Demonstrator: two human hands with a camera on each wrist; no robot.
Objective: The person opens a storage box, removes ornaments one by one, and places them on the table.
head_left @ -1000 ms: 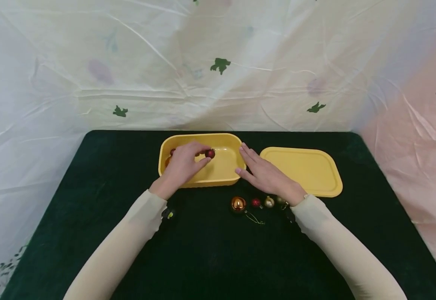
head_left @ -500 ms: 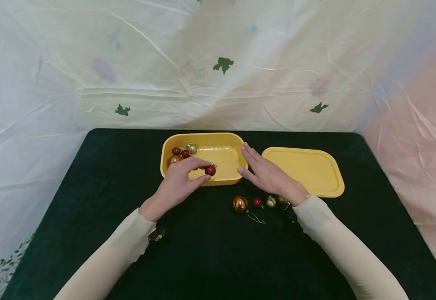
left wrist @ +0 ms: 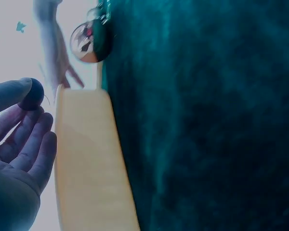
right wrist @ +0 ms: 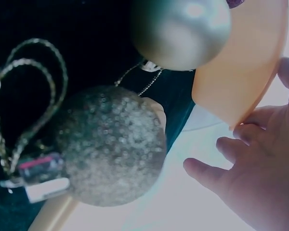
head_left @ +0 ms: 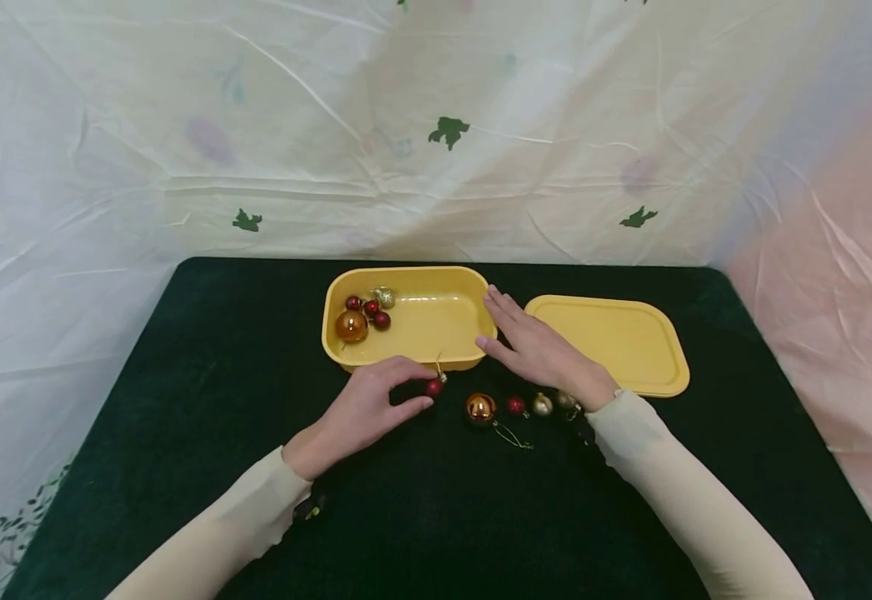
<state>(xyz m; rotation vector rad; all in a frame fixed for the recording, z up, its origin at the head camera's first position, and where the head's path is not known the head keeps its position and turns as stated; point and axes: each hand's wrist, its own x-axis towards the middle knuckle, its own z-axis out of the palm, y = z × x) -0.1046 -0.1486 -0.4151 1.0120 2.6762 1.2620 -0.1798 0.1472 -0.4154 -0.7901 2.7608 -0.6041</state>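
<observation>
My left hand pinches a small red bauble between thumb and fingers, just in front of the yellow box. In the left wrist view this bauble sits at the thumb tip, beside the box wall. Straight-fingered, my right hand rests against the box's right end. Inside the box, at its left, lie a large orange bauble, small dark red baubles and a gold one.
In front of the box, a large copper bauble, a small red bauble and a pale gold bauble lie in a row. A glittery bauble is under the right wrist. The yellow lid lies flat at the right.
My left hand has come out of the box with the red bauble, moving toward the near side. The baubles in the box now show uncovered. My right hand has stayed at the box's end.
</observation>
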